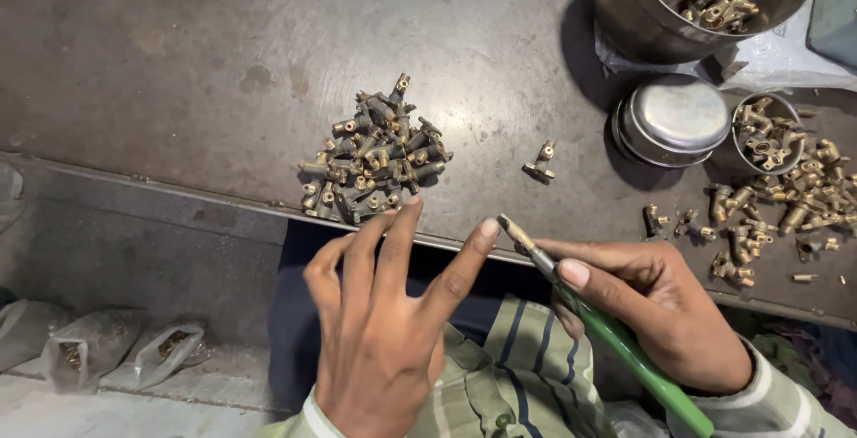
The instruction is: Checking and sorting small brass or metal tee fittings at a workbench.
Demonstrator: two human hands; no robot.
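I read the right hand [665, 313] closed on the green-handled tool [616, 335], tip at table [178, 54] edge, left hand [388, 313] empty w/ fingers spread just below the fittings pile [375, 157]; fittings look small, rigid, dense, prob. slippery: pinch by body.
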